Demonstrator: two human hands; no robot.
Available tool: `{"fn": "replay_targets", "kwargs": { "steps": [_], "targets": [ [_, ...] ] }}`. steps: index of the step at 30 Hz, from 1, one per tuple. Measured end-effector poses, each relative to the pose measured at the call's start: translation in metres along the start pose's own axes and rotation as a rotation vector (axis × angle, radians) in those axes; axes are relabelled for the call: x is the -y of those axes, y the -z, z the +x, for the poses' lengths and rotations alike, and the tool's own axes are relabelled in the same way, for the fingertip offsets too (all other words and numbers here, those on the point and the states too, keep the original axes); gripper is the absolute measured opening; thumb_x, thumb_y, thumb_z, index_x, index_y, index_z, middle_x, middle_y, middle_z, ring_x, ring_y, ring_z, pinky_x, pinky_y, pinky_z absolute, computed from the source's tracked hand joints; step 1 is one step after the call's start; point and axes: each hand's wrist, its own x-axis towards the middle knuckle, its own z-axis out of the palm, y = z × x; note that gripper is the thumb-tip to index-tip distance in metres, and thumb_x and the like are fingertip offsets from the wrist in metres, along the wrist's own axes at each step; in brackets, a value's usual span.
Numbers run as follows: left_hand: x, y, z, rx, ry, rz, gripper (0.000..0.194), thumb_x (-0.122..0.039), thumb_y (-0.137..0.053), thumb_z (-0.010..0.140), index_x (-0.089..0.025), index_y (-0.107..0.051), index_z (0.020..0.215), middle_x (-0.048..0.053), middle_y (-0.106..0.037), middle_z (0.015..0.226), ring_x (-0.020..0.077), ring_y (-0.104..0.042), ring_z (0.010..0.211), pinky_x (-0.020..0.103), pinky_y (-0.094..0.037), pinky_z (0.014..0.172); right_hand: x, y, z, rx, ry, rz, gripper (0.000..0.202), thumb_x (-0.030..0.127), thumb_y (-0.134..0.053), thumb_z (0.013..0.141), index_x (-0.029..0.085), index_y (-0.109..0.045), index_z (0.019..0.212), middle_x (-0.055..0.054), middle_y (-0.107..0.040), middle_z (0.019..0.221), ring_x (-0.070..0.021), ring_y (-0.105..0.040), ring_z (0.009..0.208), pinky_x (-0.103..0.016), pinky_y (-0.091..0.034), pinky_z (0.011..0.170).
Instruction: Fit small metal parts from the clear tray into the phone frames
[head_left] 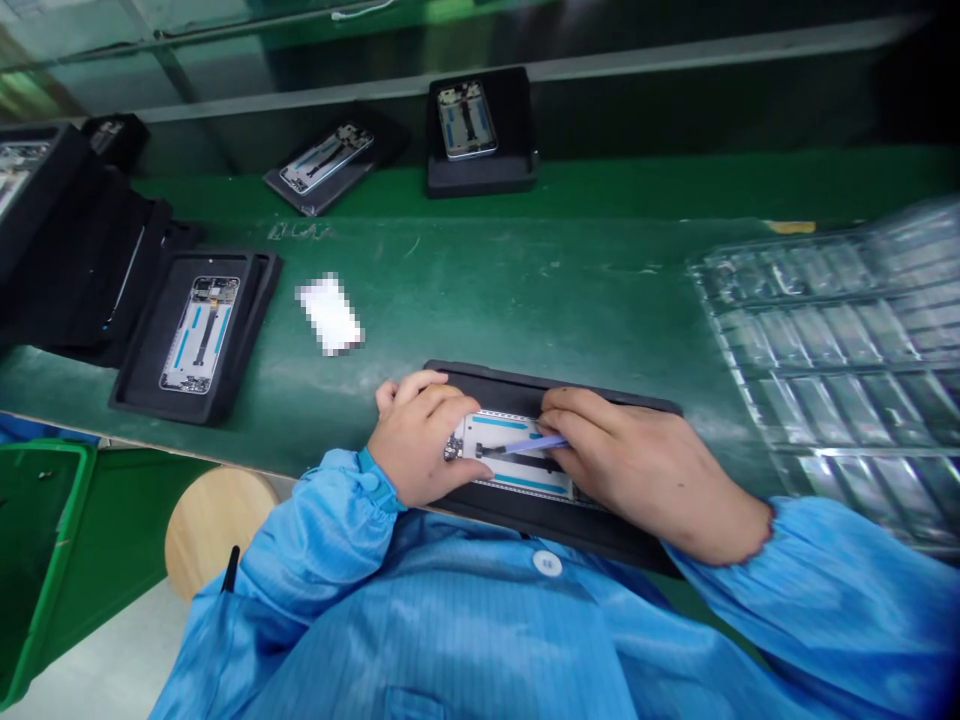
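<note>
Both hands were at work on one phone frame (517,455) in the near tray (555,385), at 6 o'clock on the bench (525,290).

The left hand (416,440) lay curled over the frame's left end, fingers closed down on it and pinning it in the tray. The right hand (637,465) pinched a thin pale tool (534,445), its tip resting on the middle of the frame. By my reading the work on this frame was under way, not finished: the tool was on it and the frame sat in its tray. Three more frames waited in trays at 9 o'clock (199,335), 11 o'clock (326,157) and 12 o'clock (466,120); whether those were done could not be told. A clear blister tray (847,370) lay at 3 o'clock.
</note>
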Motion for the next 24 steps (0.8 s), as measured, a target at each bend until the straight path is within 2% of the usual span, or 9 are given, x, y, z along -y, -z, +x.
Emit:
{"fn": "replay_targets", "kwargs": {
  "steps": [6,11,14,16,18,20,22,24],
  "targets": [
    [0.000,0.000,0.000,-0.002,-0.011,-0.005,0.063,-0.054,-0.100,0.079,-0.025,-0.078,0.131,0.014,-0.080,0.139,0.0451,-0.054,0.152,0.064,-0.030,0.121,0.005,-0.003,-0.022,-0.064,-0.007,-0.033,0.031,0.015,-0.059,0.105,0.020,-0.081,0.126,-0.011,-0.082,0.128,-0.0243,-0.080,0.101,-0.037,-0.060,0.079],
    [-0.002,0.001,0.000,-0.003,0.001,0.026,0.064,-0.052,-0.102,0.076,-0.025,-0.078,0.130,0.014,-0.080,0.140,0.0448,-0.054,0.153,0.063,-0.031,0.122,0.020,-0.004,-0.020,-0.018,-0.056,-0.093,0.030,0.020,-0.062,0.104,0.021,-0.081,0.126,-0.011,-0.083,0.126,-0.0244,-0.079,0.097,-0.038,-0.061,0.080],
    [-0.003,0.001,0.000,-0.001,0.006,0.044,0.064,-0.050,-0.102,0.076,-0.025,-0.078,0.130,0.014,-0.079,0.141,0.0451,-0.053,0.153,0.063,-0.032,0.121,0.024,-0.003,-0.017,0.010,-0.103,-0.088,0.031,0.020,-0.061,0.102,0.021,-0.081,0.126,-0.011,-0.083,0.129,-0.0238,-0.079,0.090,-0.038,-0.060,0.074],
    [-0.004,0.001,-0.001,-0.010,0.008,0.051,0.064,-0.049,-0.102,0.076,-0.025,-0.077,0.131,0.014,-0.079,0.141,0.0455,-0.053,0.153,0.063,-0.032,0.121,0.019,0.003,-0.017,0.010,-0.116,-0.012,0.033,0.020,-0.059,0.103,0.020,-0.079,0.130,-0.012,-0.082,0.132,-0.0251,-0.080,0.093,-0.038,-0.062,0.073],
    [-0.003,0.001,-0.001,-0.015,0.006,0.054,0.065,-0.049,-0.103,0.076,-0.025,-0.077,0.130,0.014,-0.079,0.140,0.0457,-0.053,0.153,0.063,-0.032,0.121,0.009,0.016,-0.018,-0.001,-0.153,0.160,0.032,0.026,-0.060,0.106,0.022,-0.078,0.132,-0.011,-0.080,0.136,-0.0278,-0.081,0.101,-0.040,-0.066,0.078],
    [-0.003,0.001,-0.001,-0.020,0.003,0.054,0.064,-0.048,-0.103,0.075,-0.025,-0.078,0.130,0.014,-0.080,0.139,0.0456,-0.054,0.153,0.062,-0.033,0.121,-0.001,0.035,-0.018,-0.050,-0.275,0.355,0.027,0.032,-0.062,0.108,0.027,-0.080,0.127,-0.009,-0.079,0.138,-0.0312,-0.080,0.113,-0.046,-0.069,0.091],
    [-0.003,0.001,-0.001,-0.027,0.004,0.058,0.065,-0.048,-0.104,0.074,-0.025,-0.078,0.129,0.014,-0.080,0.138,0.0452,-0.054,0.153,0.061,-0.033,0.121,-0.007,0.052,-0.016,-0.174,-0.447,0.490,0.023,0.034,-0.063,0.110,0.033,-0.082,0.122,-0.008,-0.078,0.138,-0.0354,-0.077,0.124,-0.052,-0.066,0.103],
    [-0.003,0.001,0.000,-0.043,0.006,0.064,0.065,-0.047,-0.104,0.073,-0.024,-0.078,0.128,0.014,-0.081,0.137,0.0447,-0.054,0.152,0.061,-0.033,0.122,-0.005,0.058,-0.012,-0.262,-0.549,0.564,0.024,0.035,-0.061,0.111,0.035,-0.084,0.120,-0.009,-0.079,0.131,-0.0385,-0.076,0.125,-0.058,-0.065,0.106]
  ]
}}
